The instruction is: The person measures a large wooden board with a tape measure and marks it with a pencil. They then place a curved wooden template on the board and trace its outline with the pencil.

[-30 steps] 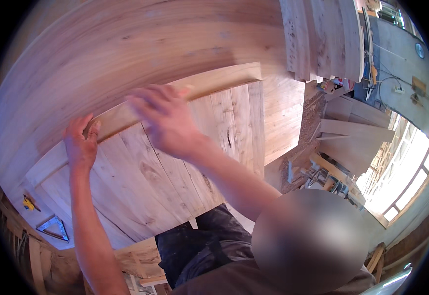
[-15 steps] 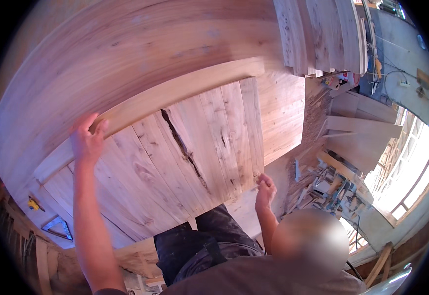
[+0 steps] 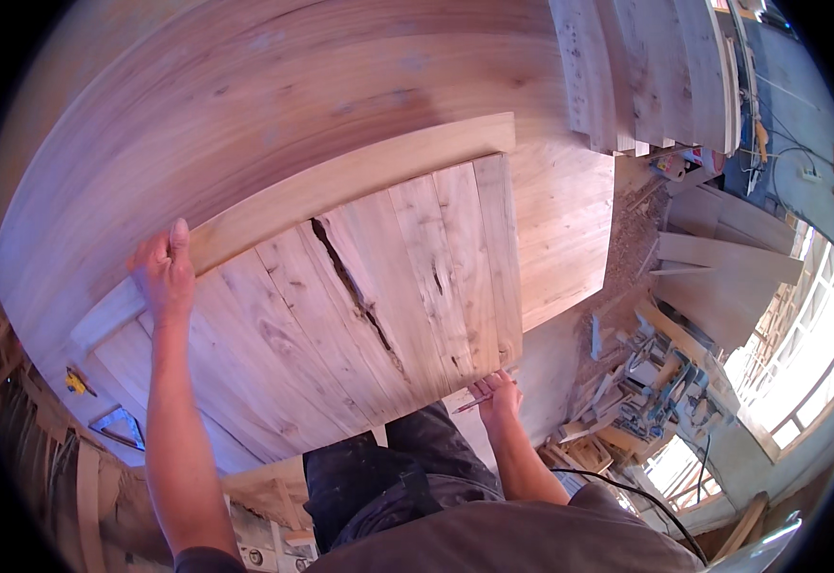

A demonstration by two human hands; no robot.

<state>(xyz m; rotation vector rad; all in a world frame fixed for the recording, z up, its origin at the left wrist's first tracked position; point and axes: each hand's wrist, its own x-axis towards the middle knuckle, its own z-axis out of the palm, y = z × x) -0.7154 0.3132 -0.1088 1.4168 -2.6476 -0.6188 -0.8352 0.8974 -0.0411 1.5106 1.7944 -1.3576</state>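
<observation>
Several pale planks (image 3: 259,329) lie side by side as a panel, with a long dark crack (image 3: 350,282) through one of them. Along their far edge runs a long narrow board (image 3: 359,181). My left hand (image 3: 166,277) is closed on this board toward its left part, thumb on top and fingers curled over the far side. At the panel's near right corner, my right hand (image 3: 499,396) holds a thin stick-like pencil (image 3: 466,407), its fingers close to the panel's edge. Whether those fingers touch the wood is hard to tell.
A broad wooden slab (image 3: 274,105) spreads beneath and beyond the planks. More boards (image 3: 646,76) are stacked at the far right. On the left lie a metal triangle square (image 3: 119,427) and a yellow tool (image 3: 77,381). Offcuts and tools (image 3: 660,382) crowd the right side.
My right hand has dropped slightly toward me and left, beneath the panel's corner, and the pencil now shows. My left hand stays at the narrow board, its thumb drawn closer to the fingers.
</observation>
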